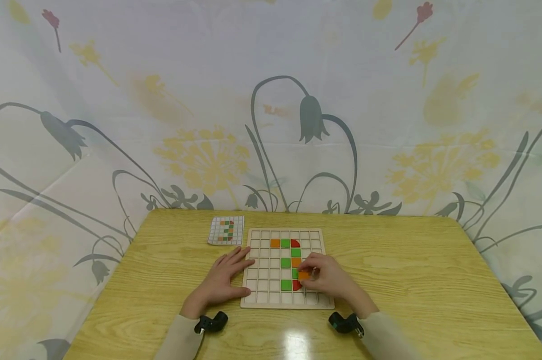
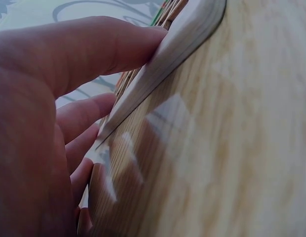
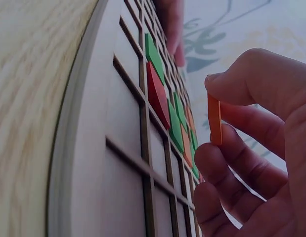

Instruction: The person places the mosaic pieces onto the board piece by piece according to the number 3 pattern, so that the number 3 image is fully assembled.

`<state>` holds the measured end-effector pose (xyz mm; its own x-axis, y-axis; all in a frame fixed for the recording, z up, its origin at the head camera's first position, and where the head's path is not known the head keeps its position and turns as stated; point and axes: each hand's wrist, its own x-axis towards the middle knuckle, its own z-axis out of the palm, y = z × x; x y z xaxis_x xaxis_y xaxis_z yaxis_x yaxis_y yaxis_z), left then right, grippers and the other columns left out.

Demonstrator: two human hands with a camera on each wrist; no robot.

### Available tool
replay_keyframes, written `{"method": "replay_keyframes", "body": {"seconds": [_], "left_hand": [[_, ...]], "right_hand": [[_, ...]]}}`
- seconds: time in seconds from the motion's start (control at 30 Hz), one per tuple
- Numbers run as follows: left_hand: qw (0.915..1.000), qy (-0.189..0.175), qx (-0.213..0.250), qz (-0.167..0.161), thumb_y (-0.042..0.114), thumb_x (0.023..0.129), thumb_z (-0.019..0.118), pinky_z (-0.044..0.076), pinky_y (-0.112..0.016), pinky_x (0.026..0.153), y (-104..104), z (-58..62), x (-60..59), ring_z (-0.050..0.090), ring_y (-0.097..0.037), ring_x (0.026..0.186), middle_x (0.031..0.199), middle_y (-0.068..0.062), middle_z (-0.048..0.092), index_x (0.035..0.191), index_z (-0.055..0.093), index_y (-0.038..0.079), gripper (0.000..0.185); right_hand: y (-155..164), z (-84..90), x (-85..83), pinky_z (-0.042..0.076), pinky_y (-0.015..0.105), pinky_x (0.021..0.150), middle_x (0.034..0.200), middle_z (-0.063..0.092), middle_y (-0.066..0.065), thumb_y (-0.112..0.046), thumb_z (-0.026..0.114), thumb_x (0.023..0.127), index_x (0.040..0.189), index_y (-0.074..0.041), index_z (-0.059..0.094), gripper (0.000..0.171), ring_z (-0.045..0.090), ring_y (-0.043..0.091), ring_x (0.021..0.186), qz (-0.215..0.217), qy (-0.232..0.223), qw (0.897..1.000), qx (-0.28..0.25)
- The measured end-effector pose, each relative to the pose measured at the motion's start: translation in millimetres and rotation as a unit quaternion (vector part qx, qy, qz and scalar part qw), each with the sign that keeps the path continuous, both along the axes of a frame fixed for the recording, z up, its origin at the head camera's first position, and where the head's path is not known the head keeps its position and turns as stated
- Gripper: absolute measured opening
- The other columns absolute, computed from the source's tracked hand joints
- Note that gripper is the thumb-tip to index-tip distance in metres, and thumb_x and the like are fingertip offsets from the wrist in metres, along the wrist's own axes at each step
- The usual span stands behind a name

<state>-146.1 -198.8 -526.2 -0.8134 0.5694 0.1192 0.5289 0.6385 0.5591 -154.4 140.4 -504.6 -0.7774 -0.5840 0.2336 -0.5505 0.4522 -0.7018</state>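
A wooden grid board [image 1: 261, 298] lies on the table, with green, orange and red tiles set in some of its squares. My right hand [image 1: 327, 276] pinches an orange square tile [image 3: 214, 120] between thumb and fingers, held above the board's right part. In the right wrist view a red tile [image 3: 157, 95] with a rounded corner sits in the grid beside a green tile [image 3: 153, 57]. My left hand [image 1: 225, 277] rests at the board's left edge with fingers spread; its thumb [image 2: 128, 44] touches the board's side in the left wrist view.
A small paper card [image 1: 214, 232] printed with a coloured grid pattern lies behind my left hand, left of the board. The wooden table [image 1: 410, 270] reaches back to a flower-patterned cloth [image 1: 379, 150]. Each wrist wears a black camera [image 1: 212, 322].
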Motion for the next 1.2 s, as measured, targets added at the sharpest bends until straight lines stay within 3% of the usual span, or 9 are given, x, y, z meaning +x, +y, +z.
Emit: {"method": "replay_keyframes", "body": {"seconds": [0.47, 0.87, 1.2], "left_hand": [[1.0000, -0.001, -0.003, 0.003, 0.044, 0.085, 0.072, 0.013, -0.063, 0.114, 0.9, -0.2, -0.2, 0.014, -0.031, 0.151, 0.163, -0.005, 0.026, 0.148, 0.051, 0.015, 0.073], [0.9999, -0.004, -0.007, 0.006, 0.041, 0.085, 0.073, 0.012, -0.063, 0.114, 1.7, 2.3, 1.0, 0.014, -0.030, 0.151, 0.164, -0.003, 0.024, 0.148, 0.051, 0.015, 0.072], [1.0000, 0.004, 0.004, 0.002, 0.041, 0.086, 0.073, 0.013, -0.066, 0.112, 1.2, 2.0, 1.6, 0.016, -0.033, 0.150, 0.163, -0.007, 0.027, 0.147, 0.052, 0.015, 0.070]], "right_hand": [[-43.9, -8.2, 2.3, 0.048, 0.026, 0.072, 0.095, 0.060, -0.009, -0.010, 0.076, 0.083, 0.103, -0.011, 0.076, 0.020, 0.052, 0.007, 0.082, 0.020, 0.003, 1.000, 0.012], [-64.5, -9.0, 9.1, 0.043, 0.029, 0.074, 0.092, 0.057, -0.011, -0.017, 0.077, 0.085, 0.102, -0.018, 0.076, 0.017, 0.045, 0.010, 0.083, -0.018, 0.003, 0.998, 0.062], [-70.2, -10.6, 12.9, 0.047, 0.033, 0.080, 0.096, 0.059, -0.010, -0.018, 0.076, 0.084, 0.102, -0.019, 0.076, 0.018, 0.050, 0.011, 0.090, -0.032, 0.019, 0.995, 0.092]]}}
